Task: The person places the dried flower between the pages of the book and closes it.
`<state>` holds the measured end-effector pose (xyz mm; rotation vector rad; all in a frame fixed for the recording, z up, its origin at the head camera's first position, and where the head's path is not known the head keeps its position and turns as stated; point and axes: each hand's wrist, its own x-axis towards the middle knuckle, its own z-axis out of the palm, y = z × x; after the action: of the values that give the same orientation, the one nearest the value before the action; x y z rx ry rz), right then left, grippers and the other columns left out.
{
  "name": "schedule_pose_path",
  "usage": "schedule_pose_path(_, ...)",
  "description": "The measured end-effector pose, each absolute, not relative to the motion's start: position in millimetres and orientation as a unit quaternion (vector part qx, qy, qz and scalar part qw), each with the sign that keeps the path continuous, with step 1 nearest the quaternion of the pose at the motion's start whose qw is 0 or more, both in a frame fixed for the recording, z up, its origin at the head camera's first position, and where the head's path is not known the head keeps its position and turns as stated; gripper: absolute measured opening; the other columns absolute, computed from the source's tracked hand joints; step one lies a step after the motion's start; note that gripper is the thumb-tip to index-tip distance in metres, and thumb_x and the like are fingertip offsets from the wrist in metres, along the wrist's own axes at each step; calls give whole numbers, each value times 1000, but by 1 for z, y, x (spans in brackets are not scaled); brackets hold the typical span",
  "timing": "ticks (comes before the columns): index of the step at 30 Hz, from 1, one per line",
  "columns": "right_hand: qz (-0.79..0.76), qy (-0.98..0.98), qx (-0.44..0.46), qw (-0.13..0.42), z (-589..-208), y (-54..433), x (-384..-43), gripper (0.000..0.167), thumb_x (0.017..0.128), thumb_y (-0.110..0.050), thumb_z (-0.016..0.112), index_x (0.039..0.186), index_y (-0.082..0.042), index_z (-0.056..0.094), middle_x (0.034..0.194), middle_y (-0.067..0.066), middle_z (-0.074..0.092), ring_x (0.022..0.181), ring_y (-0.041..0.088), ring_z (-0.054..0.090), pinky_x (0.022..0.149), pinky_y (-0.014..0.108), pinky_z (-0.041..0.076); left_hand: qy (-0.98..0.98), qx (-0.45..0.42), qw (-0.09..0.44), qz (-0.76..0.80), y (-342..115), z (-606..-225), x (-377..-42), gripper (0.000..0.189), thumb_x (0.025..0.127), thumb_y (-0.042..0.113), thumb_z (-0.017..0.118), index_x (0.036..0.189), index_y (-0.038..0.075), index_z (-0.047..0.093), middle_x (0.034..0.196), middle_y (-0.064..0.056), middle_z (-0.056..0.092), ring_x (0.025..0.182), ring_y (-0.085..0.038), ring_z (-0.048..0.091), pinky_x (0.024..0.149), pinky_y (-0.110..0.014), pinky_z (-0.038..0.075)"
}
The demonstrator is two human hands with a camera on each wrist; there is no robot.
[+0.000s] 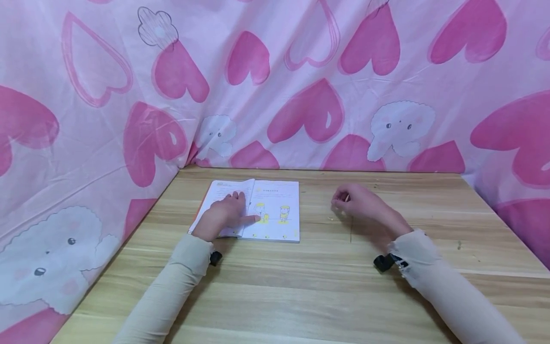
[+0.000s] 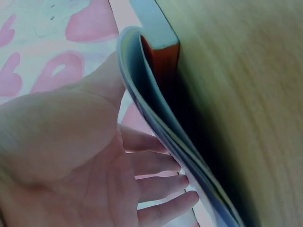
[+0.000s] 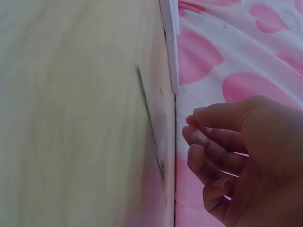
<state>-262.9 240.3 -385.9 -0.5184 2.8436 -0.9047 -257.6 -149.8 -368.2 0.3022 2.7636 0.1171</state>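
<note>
An opened book (image 1: 275, 231) lies on the wooden table, left of centre. Its left page carries text, while the right page has a heading and two small cartoon figures in yellow. My left hand (image 1: 225, 213) rests on the left page with its fingers stretched out and the thumb reaching over to the right page. In the left wrist view, several pages (image 2: 161, 125) curve up beside the palm and straight fingers. My right hand (image 1: 361, 200) hovers over the table to the right of the book. Its fingers are loosely bent, with nothing visible between them (image 3: 251, 151).
A wooden tabletop (image 1: 283, 296) spreads around the book, with a thin dark line (image 1: 351, 231) near my right hand. Pink cloth (image 1: 301, 62) with hearts and white cartoon animals hangs along the back and sides. Both wrists wear a black device (image 1: 384, 263).
</note>
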Motion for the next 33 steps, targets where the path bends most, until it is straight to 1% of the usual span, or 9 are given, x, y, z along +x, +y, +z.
schedule_pose_path(3,-290,940,-178,39,-384,253,-259,10,104,-17,71,105,-10,79,97,6,76,91,20,68,80,34,57,979,106,171,42,-150,-369,-257,105,103,67,60,167,-7,23,172,-29,33,160,-45,36,125,-64,38)
schedule_pose_path(5,-283,942,-177,39,-384,261,-257,9,103,-16,73,100,-10,79,92,5,75,87,18,66,77,30,55,980,105,164,43,-151,-370,-258,103,102,68,61,166,-6,27,169,-28,38,156,-44,41,123,-63,41)
schedule_pose_path(9,-280,939,-188,73,-386,273,-253,8,101,-17,78,95,-12,80,85,3,72,80,16,61,69,27,52,982,111,146,45,-153,-373,-258,100,100,68,65,161,-7,35,159,-27,48,143,-43,52,117,-62,47)
schedule_pose_path(12,-273,936,-195,103,-387,279,-250,11,99,-23,81,92,-15,79,82,0,71,77,15,58,68,26,51,983,126,128,42,-156,-375,-258,101,100,68,65,161,-7,36,157,-27,51,140,-45,54,114,-66,47)
schedule_pose_path(15,-262,936,-203,120,-387,282,-249,16,96,-29,84,91,-16,77,81,-1,69,77,14,58,68,24,50,983,141,111,34,-158,-379,-258,102,100,70,62,162,-7,35,159,-27,50,143,-47,53,114,-69,46)
schedule_pose_path(18,-260,935,-205,127,-387,282,-248,15,95,-27,85,94,-15,77,83,0,68,79,16,58,69,24,50,983,152,99,25,-159,-382,-258,103,101,71,59,163,-6,34,159,-27,49,145,-48,51,115,-70,45)
schedule_pose_path(24,-269,933,-212,111,-387,276,-249,4,102,-16,77,101,-12,78,90,1,71,84,16,60,73,26,52,983,155,94,29,-160,-380,-256,103,102,71,59,165,-5,31,160,-28,48,146,-48,49,117,-71,42)
schedule_pose_path(28,-266,934,-212,107,-383,274,-249,6,103,-14,74,105,-14,80,94,1,73,87,16,62,74,27,53,982,155,101,34,-160,-380,-256,104,102,71,58,166,-5,28,162,-28,45,150,-49,46,119,-71,41)
schedule_pose_path(33,-230,939,-214,140,-371,278,-243,3,99,-17,80,98,-14,79,90,-1,72,84,16,61,73,28,53,982,155,105,38,-159,-382,-257,103,103,70,57,167,-5,27,165,-29,42,152,-50,43,119,-72,39)
